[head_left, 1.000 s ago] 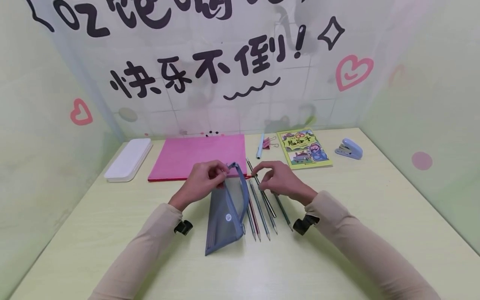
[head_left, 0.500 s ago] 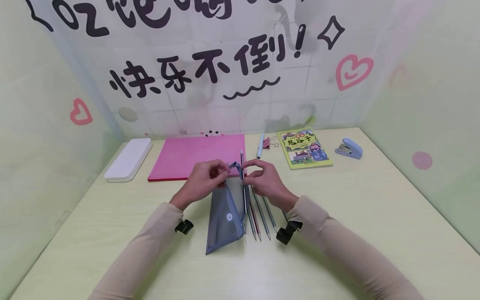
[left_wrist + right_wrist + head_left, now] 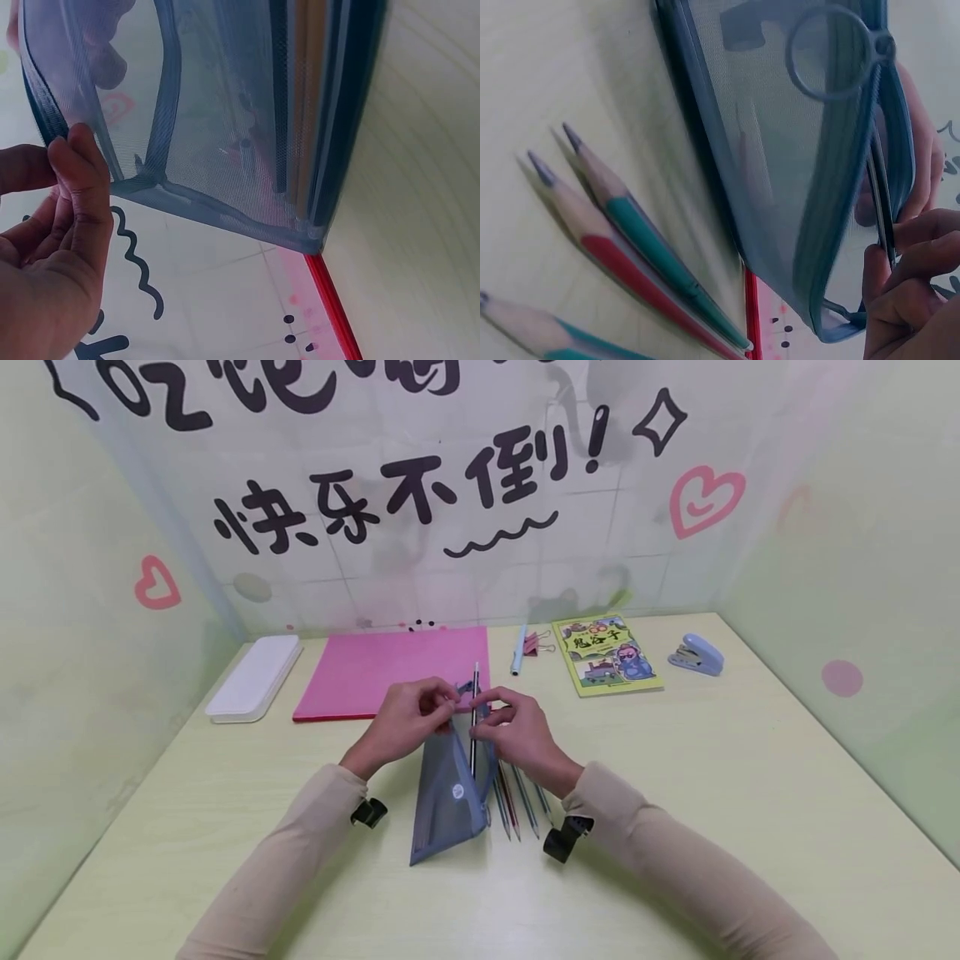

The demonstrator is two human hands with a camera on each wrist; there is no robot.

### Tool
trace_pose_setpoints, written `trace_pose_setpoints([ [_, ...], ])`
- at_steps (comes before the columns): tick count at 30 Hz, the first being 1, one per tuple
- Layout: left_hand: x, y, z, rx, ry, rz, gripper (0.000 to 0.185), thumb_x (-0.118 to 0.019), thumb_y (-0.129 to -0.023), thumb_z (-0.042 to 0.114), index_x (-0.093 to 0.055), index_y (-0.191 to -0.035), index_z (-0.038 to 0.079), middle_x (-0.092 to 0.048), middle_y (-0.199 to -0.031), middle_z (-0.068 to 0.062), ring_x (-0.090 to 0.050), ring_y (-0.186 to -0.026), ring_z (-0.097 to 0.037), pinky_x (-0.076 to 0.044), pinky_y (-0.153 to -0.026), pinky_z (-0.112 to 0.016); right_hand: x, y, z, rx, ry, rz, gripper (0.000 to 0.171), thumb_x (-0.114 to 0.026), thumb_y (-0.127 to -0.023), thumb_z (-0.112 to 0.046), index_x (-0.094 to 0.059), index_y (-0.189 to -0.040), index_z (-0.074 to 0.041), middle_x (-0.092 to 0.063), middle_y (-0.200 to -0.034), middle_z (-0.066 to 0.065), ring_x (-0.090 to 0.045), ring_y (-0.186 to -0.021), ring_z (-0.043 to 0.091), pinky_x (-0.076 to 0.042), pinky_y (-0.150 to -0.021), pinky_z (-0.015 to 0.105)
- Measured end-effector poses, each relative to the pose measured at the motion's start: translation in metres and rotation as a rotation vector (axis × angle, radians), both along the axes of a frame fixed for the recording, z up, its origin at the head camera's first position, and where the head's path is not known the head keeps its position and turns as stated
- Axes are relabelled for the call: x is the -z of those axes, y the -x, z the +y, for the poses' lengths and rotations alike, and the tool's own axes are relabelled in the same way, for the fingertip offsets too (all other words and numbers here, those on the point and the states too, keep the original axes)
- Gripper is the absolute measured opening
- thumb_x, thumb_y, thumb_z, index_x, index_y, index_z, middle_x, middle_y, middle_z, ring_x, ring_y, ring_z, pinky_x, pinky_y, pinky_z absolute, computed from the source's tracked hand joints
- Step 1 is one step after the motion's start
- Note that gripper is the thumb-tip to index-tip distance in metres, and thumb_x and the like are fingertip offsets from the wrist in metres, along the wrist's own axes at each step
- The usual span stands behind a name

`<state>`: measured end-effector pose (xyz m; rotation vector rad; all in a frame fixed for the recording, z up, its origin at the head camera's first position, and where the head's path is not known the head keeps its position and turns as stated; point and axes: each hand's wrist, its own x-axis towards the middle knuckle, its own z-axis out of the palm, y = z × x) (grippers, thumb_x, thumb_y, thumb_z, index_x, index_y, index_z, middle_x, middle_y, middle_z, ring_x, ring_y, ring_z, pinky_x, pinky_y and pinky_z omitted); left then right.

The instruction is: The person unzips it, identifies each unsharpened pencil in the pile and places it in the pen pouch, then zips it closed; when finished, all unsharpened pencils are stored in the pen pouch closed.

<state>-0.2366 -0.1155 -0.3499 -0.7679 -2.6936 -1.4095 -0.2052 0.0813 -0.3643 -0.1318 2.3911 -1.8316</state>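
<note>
Head view showed my left hand (image 3: 408,720) pinching the mesh pencil pouch (image 3: 448,793) open on the table, my right hand (image 3: 513,732) feeding one pencil (image 3: 474,720) in (partway); several pencils (image 3: 517,793) lay waiting beside it.

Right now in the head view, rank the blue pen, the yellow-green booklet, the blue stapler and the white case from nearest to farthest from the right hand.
Measured from the right hand:
1. Blue pen, just beyond it, beside the pink sheet.
2. Yellow-green booklet, farther back and to the right.
3. Blue stapler, far right.
4. White case, far left, past the left hand.
</note>
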Motion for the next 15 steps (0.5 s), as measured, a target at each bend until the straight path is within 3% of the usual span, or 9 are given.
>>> trace_pose_setpoints([
  [5,-0.001,0.000,0.000,-0.020,-0.006,0.011,0.016,-0.059,-0.099,0.012,-0.069,-0.106,0.002,-0.069,-0.082,-0.010,-0.068,-0.066,-0.014,-0.063,-0.067,-0.039,-0.003,-0.008,-0.001,-0.041,-0.028,-0.010,0.034,-0.072,-0.087,-0.006,-0.066,-0.119,-0.016,-0.075,-0.084,0.008,-0.048,-0.052,0.015,-0.040,-0.051,0.024],
  [15,0.001,-0.001,0.000,-0.025,-0.015,0.023,0.013,-0.060,-0.098,0.012,-0.069,-0.104,0.005,-0.069,-0.080,-0.009,-0.068,-0.066,-0.015,-0.062,-0.068,-0.046,-0.004,-0.014,-0.005,-0.159,-0.225,0.033,0.030,-0.071,-0.085,-0.005,-0.070,-0.114,-0.014,-0.074,-0.083,0.004,-0.067,-0.073,0.014,-0.048,-0.059,0.025],
])
